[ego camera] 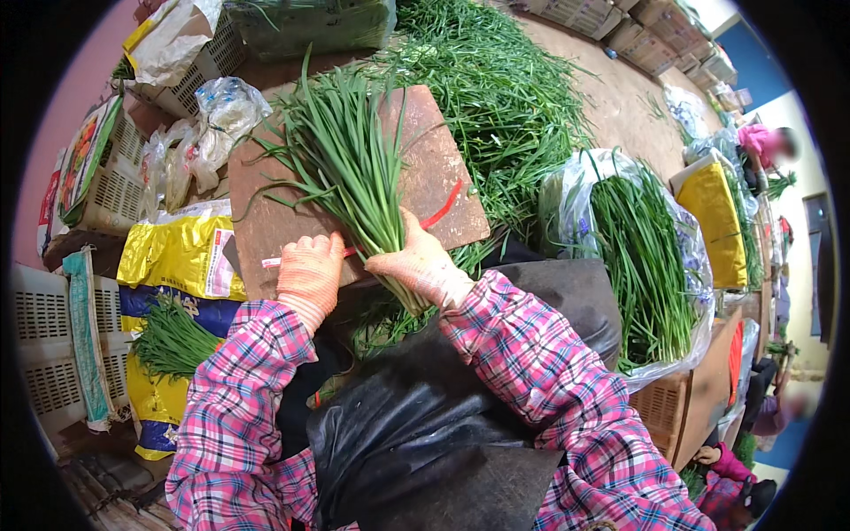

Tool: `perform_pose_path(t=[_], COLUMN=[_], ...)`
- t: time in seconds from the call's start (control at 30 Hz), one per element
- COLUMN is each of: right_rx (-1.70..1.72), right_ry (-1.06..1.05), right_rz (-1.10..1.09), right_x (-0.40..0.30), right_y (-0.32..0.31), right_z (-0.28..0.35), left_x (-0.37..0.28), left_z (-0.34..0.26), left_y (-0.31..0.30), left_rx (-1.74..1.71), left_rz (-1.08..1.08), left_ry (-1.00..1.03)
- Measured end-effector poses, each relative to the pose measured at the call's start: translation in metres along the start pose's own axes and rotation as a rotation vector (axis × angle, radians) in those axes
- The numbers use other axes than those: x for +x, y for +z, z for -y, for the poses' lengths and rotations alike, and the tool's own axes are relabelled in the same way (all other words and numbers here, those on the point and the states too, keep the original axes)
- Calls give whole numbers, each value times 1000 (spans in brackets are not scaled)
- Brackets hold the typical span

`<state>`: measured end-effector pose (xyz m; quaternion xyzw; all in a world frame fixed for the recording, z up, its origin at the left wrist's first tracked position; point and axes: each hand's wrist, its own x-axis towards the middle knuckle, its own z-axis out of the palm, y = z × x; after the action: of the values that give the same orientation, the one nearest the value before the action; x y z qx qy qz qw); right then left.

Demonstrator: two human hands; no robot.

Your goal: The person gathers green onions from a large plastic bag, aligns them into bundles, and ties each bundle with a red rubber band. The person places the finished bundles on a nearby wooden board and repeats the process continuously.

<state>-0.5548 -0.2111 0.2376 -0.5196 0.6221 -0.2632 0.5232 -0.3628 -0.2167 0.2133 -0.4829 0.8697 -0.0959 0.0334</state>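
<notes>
My right hand (pixel 425 262), in an orange-and-white work glove, grips a bunch of garlic chives (pixel 348 166) around its lower stalks. The leaves fan out away from me over a worn brown board (pixel 431 133), and the pale cut ends point back towards my lap. A red tie strip (pixel 443 204) runs beneath the bunch, its far end loose on the board to the right. My left hand (pixel 309 273), gloved alike, is closed on the strip's other side, where a pale printed end pokes out. The stretch under the stalks is mostly hidden.
Loose chives (pixel 505 99) heap behind the board. At right stands a plastic-lined container (pixel 697 318) of upright chives. A tied bunch (pixel 174 338) lies on yellow-and-blue sacking (pixel 176 249) at left, near plastic crates (pixel 43 332). Other people (pixel 760 143) work at far right.
</notes>
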Motion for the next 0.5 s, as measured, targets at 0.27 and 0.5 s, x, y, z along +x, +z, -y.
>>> perform_pose_path(t=[0.27, 0.5], right_rx=[-415, -447], right_ry=[-144, -329], right_rz=[96, -18], right_x=[-11, -11], right_y=[-37, -46], right_z=[10, -10], left_x=[-2, -5], left_z=[-1, 9], left_y=[0, -7], left_rx=[-50, -144], left_rz=[51, 11], left_ry=[-2, -24])
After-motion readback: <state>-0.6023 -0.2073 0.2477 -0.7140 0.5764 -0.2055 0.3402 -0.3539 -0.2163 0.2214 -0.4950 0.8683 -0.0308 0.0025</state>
